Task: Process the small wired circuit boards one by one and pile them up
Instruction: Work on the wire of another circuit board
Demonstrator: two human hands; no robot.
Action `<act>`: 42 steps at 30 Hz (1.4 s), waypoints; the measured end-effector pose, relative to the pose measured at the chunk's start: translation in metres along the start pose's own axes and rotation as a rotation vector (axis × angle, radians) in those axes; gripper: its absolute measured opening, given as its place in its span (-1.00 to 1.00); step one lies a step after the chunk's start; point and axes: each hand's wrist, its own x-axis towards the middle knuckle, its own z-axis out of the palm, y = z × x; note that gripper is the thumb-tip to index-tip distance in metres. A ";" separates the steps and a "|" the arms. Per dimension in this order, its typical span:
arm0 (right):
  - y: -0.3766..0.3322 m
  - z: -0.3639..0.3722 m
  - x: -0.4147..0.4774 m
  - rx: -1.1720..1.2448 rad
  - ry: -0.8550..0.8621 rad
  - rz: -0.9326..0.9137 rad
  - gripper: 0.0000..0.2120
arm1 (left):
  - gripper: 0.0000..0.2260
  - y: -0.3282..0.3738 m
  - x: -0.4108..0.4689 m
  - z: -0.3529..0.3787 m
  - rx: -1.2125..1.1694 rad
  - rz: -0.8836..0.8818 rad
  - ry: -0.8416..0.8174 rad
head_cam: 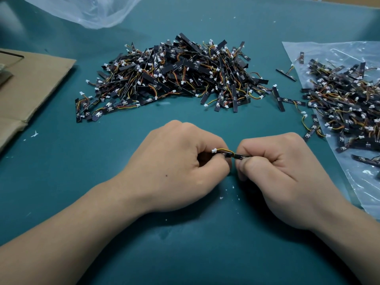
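A small black circuit board (236,155) with a yellow-orange wire and a white plug is held level between both hands, low over the teal mat. My left hand (181,163) pinches its left end, where the plug sticks out. My right hand (281,171) pinches the right end; most of the board is hidden by the fingers. Beyond the hands lies a big heap of the same wired boards (176,75). A second heap (347,105) spreads over a clear plastic bag (368,186) at the right.
Flattened brown cardboard (30,83) lies at the left edge. A crumpled clear plastic bag (88,11) sits at the back left. Several stray boards (287,75) lie between the two heaps. White crumbs dot the teal mat (185,254).
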 end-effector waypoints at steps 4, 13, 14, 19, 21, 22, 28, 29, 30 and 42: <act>0.000 0.000 0.000 -0.010 0.002 -0.002 -0.83 | -0.80 0.000 0.000 -0.001 -0.002 0.004 -0.007; 0.000 0.000 0.001 -0.021 -0.007 -0.010 -0.82 | -0.78 -0.002 0.000 -0.002 -0.003 0.011 -0.019; 0.000 0.000 0.001 -0.019 -0.001 -0.009 -0.81 | -0.79 -0.002 0.000 -0.002 -0.013 0.010 -0.019; 0.000 -0.001 0.001 0.004 0.020 -0.013 -0.81 | -0.81 -0.001 0.000 -0.002 -0.032 0.011 -0.023; 0.000 -0.001 0.000 -0.009 0.014 -0.018 -0.81 | -0.80 -0.001 0.000 -0.002 -0.025 0.007 -0.014; 0.000 -0.001 0.000 -0.018 0.011 -0.022 -0.81 | -0.79 -0.001 -0.001 -0.002 -0.026 0.010 -0.013; 0.000 0.000 0.001 -0.032 0.024 -0.020 -0.79 | -0.81 -0.001 0.000 -0.001 -0.035 -0.005 -0.011; 0.000 0.001 0.001 -0.033 0.023 -0.023 -0.80 | -0.80 -0.001 0.000 -0.001 -0.037 -0.005 -0.013; 0.000 0.001 0.001 -0.036 0.021 -0.024 -0.81 | -0.80 -0.001 0.000 -0.001 -0.035 -0.003 -0.014; 0.001 0.000 0.000 -0.030 0.012 -0.026 -0.82 | -0.76 -0.001 -0.001 -0.003 -0.041 0.012 -0.025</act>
